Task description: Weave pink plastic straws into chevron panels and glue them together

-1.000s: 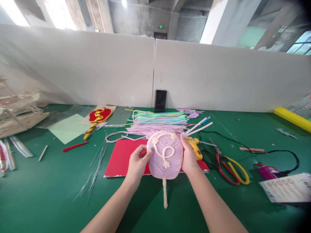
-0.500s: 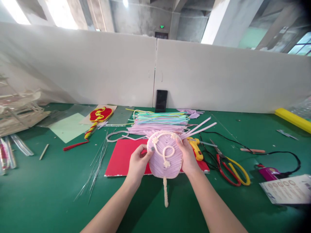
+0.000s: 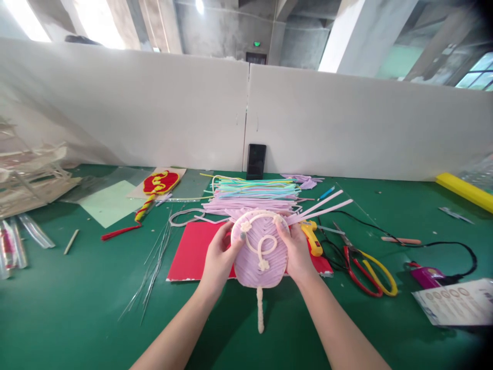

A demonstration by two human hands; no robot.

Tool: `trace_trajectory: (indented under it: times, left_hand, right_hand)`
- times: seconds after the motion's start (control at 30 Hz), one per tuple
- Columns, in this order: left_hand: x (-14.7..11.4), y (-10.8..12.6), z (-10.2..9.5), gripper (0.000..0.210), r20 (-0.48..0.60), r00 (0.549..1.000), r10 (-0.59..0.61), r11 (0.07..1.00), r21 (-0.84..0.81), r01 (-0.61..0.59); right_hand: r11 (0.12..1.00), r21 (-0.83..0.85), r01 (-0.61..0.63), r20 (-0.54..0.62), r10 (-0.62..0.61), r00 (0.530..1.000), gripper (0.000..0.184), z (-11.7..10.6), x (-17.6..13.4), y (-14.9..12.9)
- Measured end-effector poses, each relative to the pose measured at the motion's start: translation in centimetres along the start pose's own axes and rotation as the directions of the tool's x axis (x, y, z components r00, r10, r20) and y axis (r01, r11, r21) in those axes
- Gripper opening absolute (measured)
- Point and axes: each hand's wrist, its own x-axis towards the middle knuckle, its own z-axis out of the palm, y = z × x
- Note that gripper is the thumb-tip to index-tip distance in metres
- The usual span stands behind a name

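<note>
Between both hands I hold a lilac fan (image 3: 246, 275) made of fuzzy stems, with a cream rim, a cream curl and small flowers on its face. Its cream handle (image 3: 260, 311) points down toward me. My left hand (image 3: 219, 257) grips the left edge, thumb on the face. My right hand (image 3: 298, 252) is closed on the right edge, and its thumb lies near the upper flower. Pale lilac stems (image 3: 327, 205) stick out past the right hand. Beneath the fan lies a red board (image 3: 188, 252), partly hidden by the fan and hands.
Behind the fan lie bundled pastel pipe cleaners (image 3: 254, 190). A yellow glue gun (image 3: 314, 239), scissors (image 3: 365, 267) and a purple device (image 3: 427, 276) are at right. Left are thin wires (image 3: 152, 267) and a red-and-yellow fan (image 3: 159, 182). A phone (image 3: 256, 160) leans on the white partition (image 3: 154, 103).
The fan has moved slightly down and to the left in both hands, its handle swinging a little left. A blue stick now shows behind the lilac stems, which sit slightly lower and farther right.
</note>
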Motion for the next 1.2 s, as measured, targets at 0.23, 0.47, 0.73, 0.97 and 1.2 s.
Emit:
trace_trajectory:
  times: [0.23,0.47,0.73,0.97,1.2]
  left_hand:
    - [0.8,0.7,-0.1,0.037,-0.014,0.995,-0.098,0.976,-0.199,0.093]
    - [2.2,0.8,0.0,0.029,-0.002,0.983,-0.184,0.899,-0.404,0.168]
    - [2.3,0.2,0.7,0.029,-0.018,0.977,-0.211,0.841,-0.513,0.172]
    - [2.2,0.6,1.1,0.026,0.001,0.976,-0.218,0.815,-0.550,0.183]
    - [2.1,0.5,0.8,0.029,-0.008,0.985,-0.171,0.839,-0.526,0.142]
  right_hand:
    - [0.998,0.038,-0.059,0.022,0.059,0.998,0.027,0.5,-0.3,0.1]
    - [0.999,-0.020,-0.033,0.022,0.034,0.999,0.028,1.0,0.1,-0.5]
    - [0.999,-0.039,0.001,-0.018,-0.002,1.000,0.034,0.7,0.1,-0.3]
    - [1.000,-0.009,-0.027,-0.027,0.027,0.999,0.037,0.9,0.1,-0.3]
    - [0.998,-0.032,-0.051,-0.008,0.051,0.999,0.037,1.0,0.1,-0.4]
